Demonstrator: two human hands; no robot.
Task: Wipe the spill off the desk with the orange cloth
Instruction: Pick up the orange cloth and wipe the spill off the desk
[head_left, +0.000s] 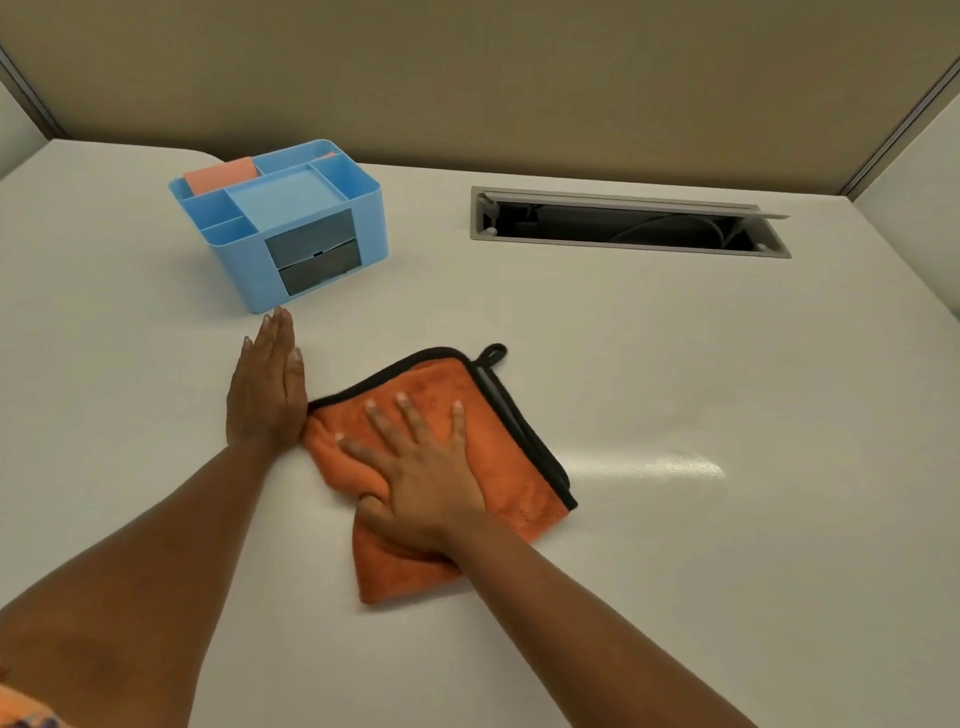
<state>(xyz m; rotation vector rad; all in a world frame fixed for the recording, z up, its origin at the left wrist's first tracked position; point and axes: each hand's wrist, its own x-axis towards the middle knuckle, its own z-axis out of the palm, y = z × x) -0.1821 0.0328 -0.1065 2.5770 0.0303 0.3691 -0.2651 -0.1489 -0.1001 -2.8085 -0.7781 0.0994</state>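
The orange cloth (498, 467), folded and edged in black with a hanging loop at its far corner, lies flat on the white desk (675, 571). My right hand (426, 483) presses on top of it, palm down with fingers spread. My left hand (267, 387) rests flat on the desk just left of the cloth, fingers straight and together, its edge touching the cloth's left corner. No spill is clearly visible; a glossy patch (680, 465) shines on the desk to the right of the cloth.
A blue desk organiser (280, 223) with two grey drawers and an orange pad in a back slot stands just beyond my left fingertips. An open cable hatch (623, 226) is sunk into the desk at the back right. Beige partition walls enclose the desk.
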